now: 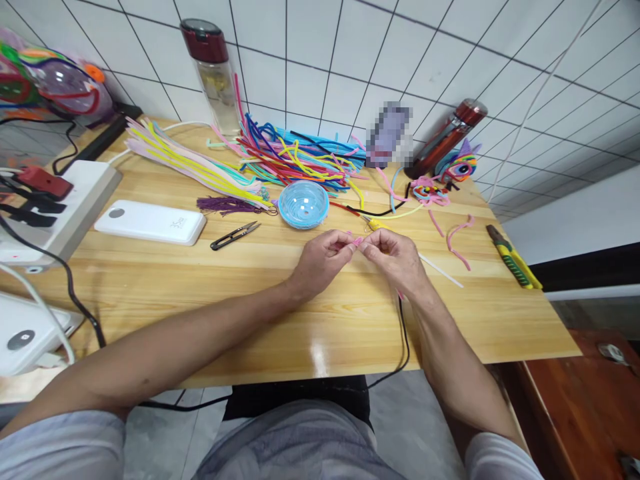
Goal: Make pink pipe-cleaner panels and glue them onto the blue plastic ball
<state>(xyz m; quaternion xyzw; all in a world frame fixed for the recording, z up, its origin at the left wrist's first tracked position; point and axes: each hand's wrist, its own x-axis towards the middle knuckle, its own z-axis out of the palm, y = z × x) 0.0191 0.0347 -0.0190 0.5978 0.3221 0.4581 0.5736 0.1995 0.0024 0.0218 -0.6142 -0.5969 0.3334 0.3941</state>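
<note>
Both hands meet over the middle of the wooden table, pinching a small piece of pink pipe cleaner (357, 242) between their fingertips. My left hand (323, 261) is closed on its left side, and my right hand (397, 259) is closed on its right side. Most of the pink piece is hidden by the fingers. Just behind the hands stands a blue bowl (303, 205). A yellow-handled tool (379, 225) lies partly hidden behind my right hand. Black thread snips (235, 235) rest to the left of the bowl.
A heap of coloured pipe cleaners (300, 157) lies along the wall. At left are a white power bank (150, 222) and a power strip (75, 207). A glass bottle (213, 80), a red flask (447, 137) and green-yellow pliers (513, 258) stand or lie around. A black cable (404, 333) hangs over the front edge.
</note>
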